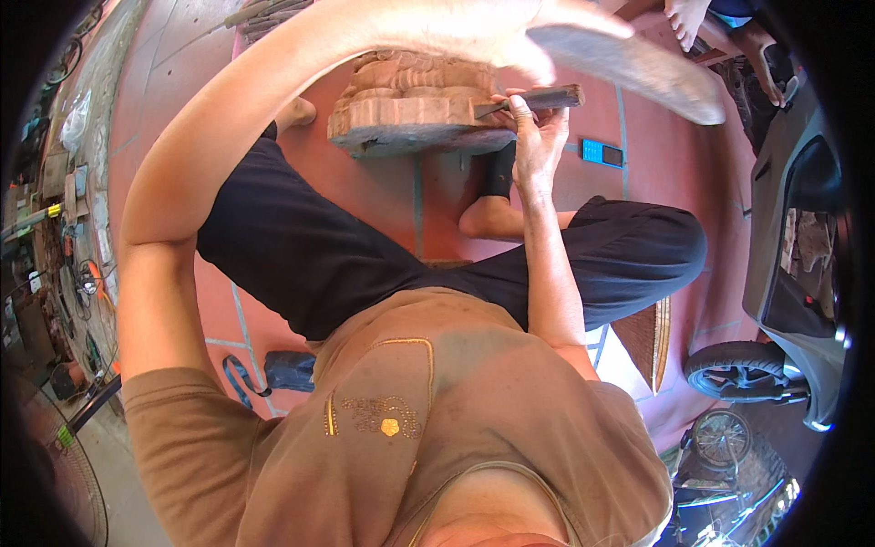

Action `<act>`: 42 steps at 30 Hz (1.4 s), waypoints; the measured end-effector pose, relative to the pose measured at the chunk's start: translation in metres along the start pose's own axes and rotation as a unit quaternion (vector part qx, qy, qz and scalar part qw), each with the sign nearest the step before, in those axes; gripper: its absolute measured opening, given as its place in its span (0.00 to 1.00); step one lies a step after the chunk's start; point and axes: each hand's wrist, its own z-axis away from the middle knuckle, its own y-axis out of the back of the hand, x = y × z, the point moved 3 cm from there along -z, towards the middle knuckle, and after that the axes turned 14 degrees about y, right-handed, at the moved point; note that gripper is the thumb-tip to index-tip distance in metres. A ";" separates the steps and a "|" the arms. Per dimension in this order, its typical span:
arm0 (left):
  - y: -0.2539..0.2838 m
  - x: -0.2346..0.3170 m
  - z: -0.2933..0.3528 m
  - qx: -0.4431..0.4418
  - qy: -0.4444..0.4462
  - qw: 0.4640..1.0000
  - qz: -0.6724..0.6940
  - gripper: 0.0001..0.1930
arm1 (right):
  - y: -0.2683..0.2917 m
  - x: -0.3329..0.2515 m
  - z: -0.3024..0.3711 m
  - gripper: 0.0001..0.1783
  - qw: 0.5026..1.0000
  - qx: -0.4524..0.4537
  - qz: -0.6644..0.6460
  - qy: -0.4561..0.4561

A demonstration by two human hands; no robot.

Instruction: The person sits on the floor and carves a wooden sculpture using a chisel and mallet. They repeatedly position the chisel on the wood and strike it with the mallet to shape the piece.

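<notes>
A thick carved wooden block [401, 109] lies on the floor between my legs, its top cut in rounded relief. My right hand [540, 150] is closed round a chisel [558, 97] with a dark handle, and the blade meets the block's right end. My left arm arches across the top of the view. Up there my left hand [506, 41] grips a long wooden club [638, 77], smeared by motion. The club hangs above and to the right of the chisel handle, apart from it. Part of the block's far side is hidden behind my left forearm.
A blue keypad phone [603, 153] lies on the red tiles right of the block. A motorbike [793, 228] stands at the right. Another person's bare foot [684, 20] shows at the far right. Tools and clutter line the left edge, and a black pouch [290, 370] lies behind my thigh.
</notes>
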 end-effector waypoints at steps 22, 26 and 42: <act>-0.005 -0.018 0.012 -0.079 0.038 0.996 -0.004 0.39 | -0.002 -0.009 -0.003 0.17 1.000 -0.003 0.006 -0.017; -0.001 -0.014 0.015 -0.047 0.014 0.999 -0.007 0.39 | -0.003 -0.006 -0.001 0.18 1.000 -0.008 -0.009 -0.019; -0.002 -0.017 0.013 -0.064 0.012 0.998 0.008 0.37 | 0.001 -0.007 0.003 0.18 1.000 -0.013 -0.001 -0.019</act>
